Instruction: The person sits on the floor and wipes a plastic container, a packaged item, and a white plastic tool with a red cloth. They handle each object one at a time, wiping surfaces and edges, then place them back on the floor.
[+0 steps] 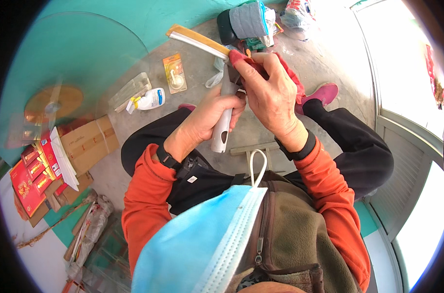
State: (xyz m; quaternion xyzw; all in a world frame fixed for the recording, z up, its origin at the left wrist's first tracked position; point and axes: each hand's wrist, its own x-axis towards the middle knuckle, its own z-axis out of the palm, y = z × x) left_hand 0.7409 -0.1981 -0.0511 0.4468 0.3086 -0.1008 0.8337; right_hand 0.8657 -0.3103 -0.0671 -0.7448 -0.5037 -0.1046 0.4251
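Observation:
My left hand (211, 115) is closed around the grey plastic handle (227, 88) of a squeegee-like tool. Its long head, with a white strip and a yellowish-brown edge (200, 38), points up and to the left. In my right hand (271, 86) is a red cloth (293, 78), pinched by the fingers against the near end of the head, with part of it hanging beyond the hand. The fingers and cloth hide the joint of head and handle. The handle's lower end has an oval hole.
On the concrete floor lie a white spray bottle (152, 99) and a blister pack (175, 73). Ahead are a rolled grey towel (246, 21) and plastic bags (298, 15). Cardboard (88, 146) and red boxes (29, 179) stand left. A glazed door (405, 126) is at right.

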